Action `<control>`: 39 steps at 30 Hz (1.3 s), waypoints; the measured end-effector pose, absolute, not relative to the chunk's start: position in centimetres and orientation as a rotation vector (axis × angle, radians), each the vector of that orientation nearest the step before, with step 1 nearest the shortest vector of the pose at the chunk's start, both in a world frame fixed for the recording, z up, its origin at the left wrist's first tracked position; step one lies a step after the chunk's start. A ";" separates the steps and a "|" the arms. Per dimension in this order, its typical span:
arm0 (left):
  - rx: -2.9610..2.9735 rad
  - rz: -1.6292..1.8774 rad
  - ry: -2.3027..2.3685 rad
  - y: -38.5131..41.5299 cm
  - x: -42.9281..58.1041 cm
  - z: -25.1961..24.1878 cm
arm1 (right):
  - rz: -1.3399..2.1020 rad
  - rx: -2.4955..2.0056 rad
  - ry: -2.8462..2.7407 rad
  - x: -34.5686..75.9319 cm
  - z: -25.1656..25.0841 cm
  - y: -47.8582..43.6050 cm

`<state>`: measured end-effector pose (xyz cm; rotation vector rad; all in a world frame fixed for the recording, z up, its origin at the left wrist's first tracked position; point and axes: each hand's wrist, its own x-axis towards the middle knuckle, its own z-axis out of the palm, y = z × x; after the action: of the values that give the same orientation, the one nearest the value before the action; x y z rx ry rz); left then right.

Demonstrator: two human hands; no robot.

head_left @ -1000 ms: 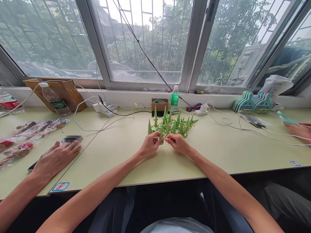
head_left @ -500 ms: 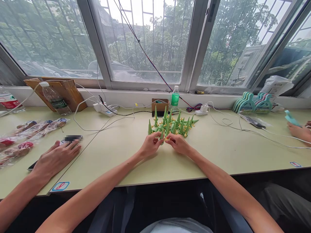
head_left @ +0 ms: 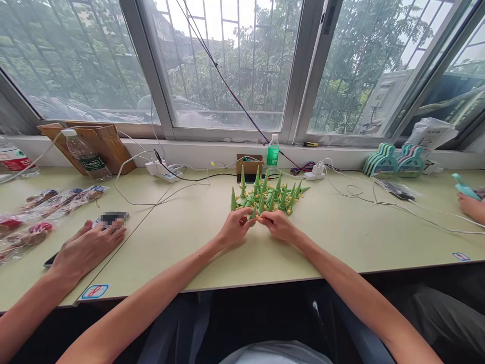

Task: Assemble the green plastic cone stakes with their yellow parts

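My left hand [head_left: 235, 227] is closed round a green cone-shaped plastic spike [head_left: 254, 212], holding it tilted just above the table. My right hand [head_left: 281, 226] pinches a small yellow part [head_left: 258, 218] at the lower end of that spike. Fingers cover much of both pieces. Just beyond my hands stands a cluster of similar green spikes [head_left: 278, 186] with small yellow fittings. Several are upright and some lie on their sides.
Behind the cluster are a small cardboard box [head_left: 255, 164] and a green-labelled bottle [head_left: 273, 151]. Cables [head_left: 352, 192] cross the table. At left another person's hand [head_left: 89, 247] rests on a phone near wrapped snacks [head_left: 68, 202]; at right another person's hand [head_left: 472, 205] holds a light-blue item.
The spike in my left hand has tilted a little to the right. My right fingers have turned slightly at the yellow part. The person's hand at right has shifted right.
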<state>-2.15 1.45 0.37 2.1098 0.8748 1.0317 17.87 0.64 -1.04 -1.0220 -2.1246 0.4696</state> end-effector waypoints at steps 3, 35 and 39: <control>2.106 1.038 0.873 1.5 -2.2 0.4 | 0.462 -1.029 -2.129 17.9 -1.1 0.6; 2.418 1.012 1.126 2.6 -2.7 -0.5 | 0.292 -1.248 -2.006 17.8 -1.1 0.6; 2.492 0.930 1.200 3.2 -2.9 -1.0 | 0.271 -1.279 -2.004 17.7 -1.2 0.7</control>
<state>-2.91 3.23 -0.97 2.4920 1.1998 0.9304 17.69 0.75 -1.21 -1.2790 -2.0045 0.2712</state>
